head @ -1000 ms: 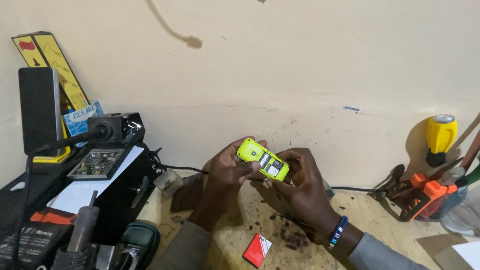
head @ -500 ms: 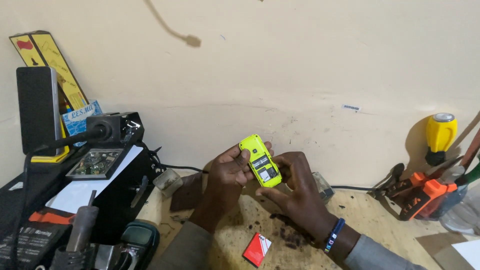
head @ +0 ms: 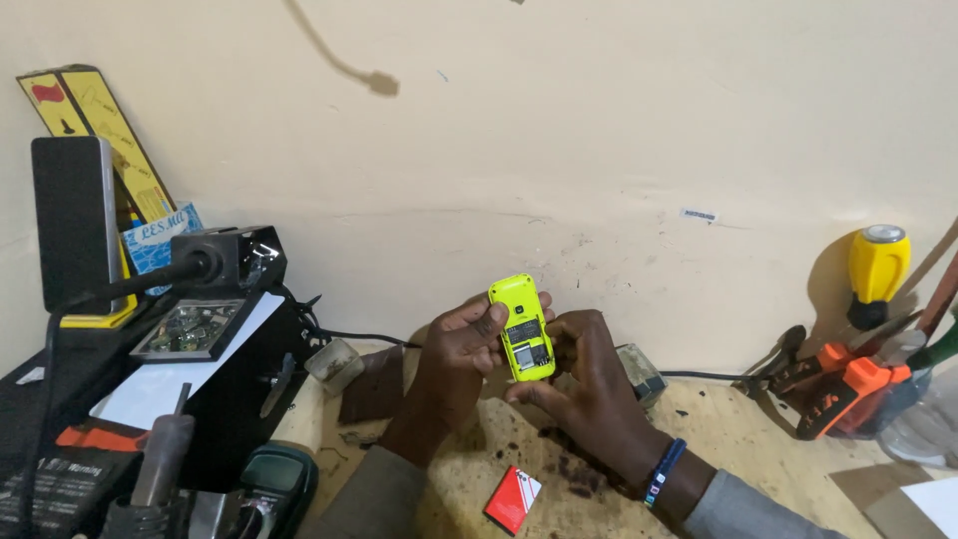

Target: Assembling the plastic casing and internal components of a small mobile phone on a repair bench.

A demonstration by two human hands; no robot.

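Both hands pinch a yellow phone point(head: 523, 326) upright above the desk point(head: 758, 454). The left hand point(head: 461, 361) grips its side; the right hand point(head: 589, 384) cradles its bottom end.

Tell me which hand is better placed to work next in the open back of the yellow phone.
Probably the right hand. The left hand grips the phone by its side and steadies it upright, while the right hand's fingers lie beside the exposed compartment at the lower back, so they seem freer to work there.

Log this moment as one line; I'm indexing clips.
left hand: holds yellow phone | right hand: holds phone | back cover off
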